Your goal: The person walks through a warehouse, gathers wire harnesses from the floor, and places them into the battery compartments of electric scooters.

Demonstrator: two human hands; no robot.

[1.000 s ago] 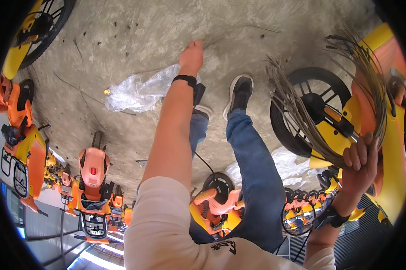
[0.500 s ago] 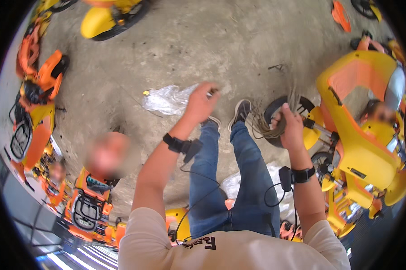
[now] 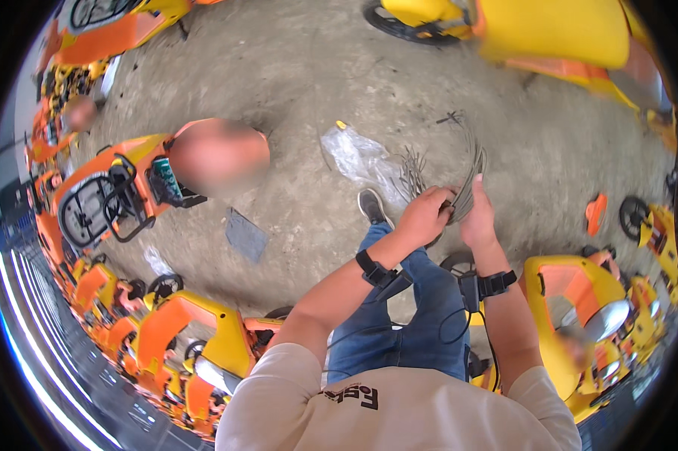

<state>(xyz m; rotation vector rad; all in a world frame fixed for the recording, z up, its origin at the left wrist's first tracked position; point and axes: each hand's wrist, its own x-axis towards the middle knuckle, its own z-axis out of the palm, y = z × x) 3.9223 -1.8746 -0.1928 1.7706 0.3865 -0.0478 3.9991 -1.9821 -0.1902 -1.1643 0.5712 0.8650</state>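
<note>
A looped bundle of thin grey-brown cables [image 3: 470, 159] is held out in front of my legs, with loose ends fanning out on its left. My right hand [image 3: 476, 216] grips the lower right side of the loops, thumb pointing up. Against the lower left side my left hand [image 3: 426, 216] is closed on the same bundle, its fingertips partly hidden. Whether my left hand also has some small thing in it I cannot make out. Beyond the bundle, a crumpled clear plastic bag [image 3: 354, 154] with a yellow bit at one end lies on the concrete floor.
Yellow and orange scooters surround me, including one at the left [image 3: 121, 192], one at the far right [image 3: 557, 34] and one at the near right [image 3: 553, 293]. A grey flat piece [image 3: 246, 235] and an orange part [image 3: 595, 215] lie on the floor.
My left hand, earlier apart with a small dark item in its fingers, has come to the cable bundle. My body and view have turned, shifting the scooters and floor around me.
</note>
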